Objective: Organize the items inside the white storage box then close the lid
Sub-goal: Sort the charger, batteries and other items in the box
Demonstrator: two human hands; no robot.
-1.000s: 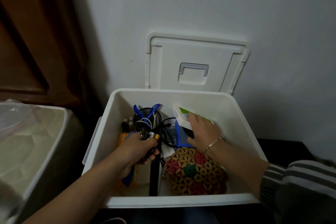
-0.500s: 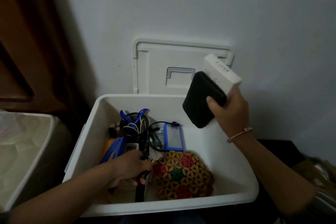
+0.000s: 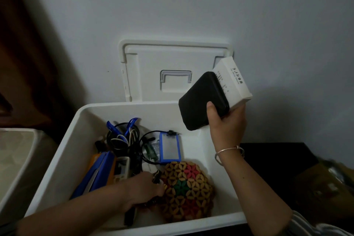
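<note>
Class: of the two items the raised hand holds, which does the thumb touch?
The black rounded case; the white printed cardboard box sits behind it in the right hand.

The small white rectangular cardboard carton (image 3: 234, 84), gripped in the right hand (image 3: 227, 122), carries a line of dark characters on one face and smaller rows beside it; none is sharp enough to read.
</note>
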